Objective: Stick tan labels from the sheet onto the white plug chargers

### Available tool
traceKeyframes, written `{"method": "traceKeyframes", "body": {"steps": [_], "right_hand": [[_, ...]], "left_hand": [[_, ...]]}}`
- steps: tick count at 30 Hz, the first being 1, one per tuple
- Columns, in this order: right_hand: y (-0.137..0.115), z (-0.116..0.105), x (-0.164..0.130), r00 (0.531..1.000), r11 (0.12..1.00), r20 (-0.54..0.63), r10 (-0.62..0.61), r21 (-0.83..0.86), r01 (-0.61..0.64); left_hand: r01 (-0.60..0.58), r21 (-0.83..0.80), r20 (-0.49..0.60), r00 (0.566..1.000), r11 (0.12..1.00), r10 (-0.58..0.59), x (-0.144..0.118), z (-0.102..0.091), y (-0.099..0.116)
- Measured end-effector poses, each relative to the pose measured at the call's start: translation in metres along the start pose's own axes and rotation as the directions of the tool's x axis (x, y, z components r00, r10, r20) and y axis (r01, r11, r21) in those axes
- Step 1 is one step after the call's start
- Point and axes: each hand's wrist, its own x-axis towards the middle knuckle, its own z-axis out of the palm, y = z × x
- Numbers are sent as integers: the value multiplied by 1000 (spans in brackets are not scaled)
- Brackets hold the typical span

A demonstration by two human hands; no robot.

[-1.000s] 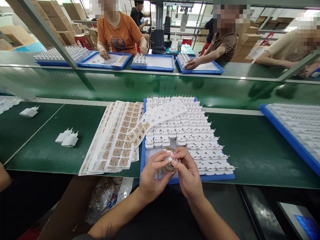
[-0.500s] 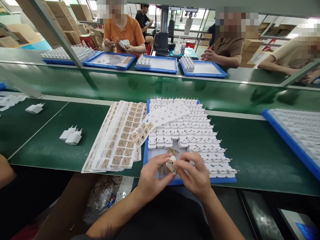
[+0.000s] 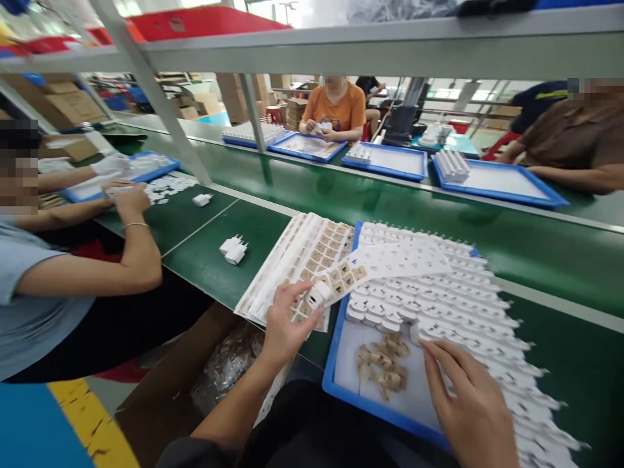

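A small white charger plug (image 3: 316,296) is held in the left hand (image 3: 285,325), fingers closed about it, over the near edge of the fanned label sheets (image 3: 297,263) and just left of the blue tray (image 3: 336,364). Its long axis runs roughly left-low to right-high, with the face end turned toward the tray. The plug is carried by the left hand alone; the right hand is well apart from it, to the right and nearer the body.

The right hand (image 3: 470,406) is spread flat, nothing gripped, fingertips (image 3: 429,348) at the near row of white plugs (image 3: 453,305) in the tray. Whether a plug is actually touched cannot be told.

Tray contents: closely packed rows of white plugs filling the far and right part; one partly used label sheet (image 3: 390,260) laid across the top of them; a bare near-left corner in which a small heap of peeled brown backing scraps (image 3: 383,367) lies, between the two hands.

Two loose plugs (image 3: 234,249) lie on the green surface (image 3: 205,260) to the left, clear of the sheets. A neighbouring person's forearm (image 3: 131,253) rests at the left edge of that surface. Across the belt, further blue trays (image 3: 497,179) are attended by other people.
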Motion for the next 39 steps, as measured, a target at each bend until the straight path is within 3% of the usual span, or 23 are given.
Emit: {"method": "traceKeyframes", "body": {"steps": [2, 4, 8, 11, 15, 17, 19, 20, 21, 24, 26, 29, 31, 39], "right_hand": [[5, 3, 1, 1000, 1000, -19, -24, 13, 24], [7, 5, 1, 998, 998, -21, -51, 33, 52], [4, 7, 2, 998, 998, 22, -51, 39, 50], [-1, 6, 5, 997, 999, 54, -47, 23, 46], [-4, -5, 17, 995, 998, 73, -65, 7, 65], [-5, -12, 30, 992, 995, 74, -100, -4, 101], [-7, -16, 49, 984, 988, 94, -150, -5, 151], [-9, -16, 61, 977, 983, 115, -181, 4, 182], [-11, -13, 74, 967, 977, 142, -212, 19, 212], [-21, 6, 117, 902, 944, 282, -326, 150, 294], [-27, 24, 142, 847, 929, 392, -360, 232, 288], [-30, 48, 164, 826, 927, 425, -370, 230, 297], [-28, 57, 168, 823, 925, 427, -375, 228, 303], [-22, 64, 160, 802, 882, 377, -463, 287, 374]], "left_hand": [[133, 170, -133, 985, 976, -111, 15, -25, -31], [247, 365, -208, 961, 898, -180, 33, -49, -65], [303, 494, -242, 948, 815, -206, 61, -78, -119], [314, 556, -252, 946, 769, -205, 69, -89, -139], [352, 634, -302, 933, 688, -199, 73, -95, -140], [321, 622, -267, 944, 715, -191, 79, -90, -127], [231, 499, -91, 972, 835, -215, 87, -73, -105], [192, 389, 59, 971, 901, -232, 92, -61, -92], [167, 316, 192, 953, 934, -235, 97, -46, -79], [117, 175, 457, 870, 977, -186, 115, 8, -47], [139, 113, 588, 789, 984, -179, 128, 40, -35], [232, 73, 739, 640, 970, -208, 145, 69, -32], [291, 57, 801, 558, 955, -218, 152, 73, -33], [478, -8, 935, 316, 879, -163, 160, 59, -24]]}}
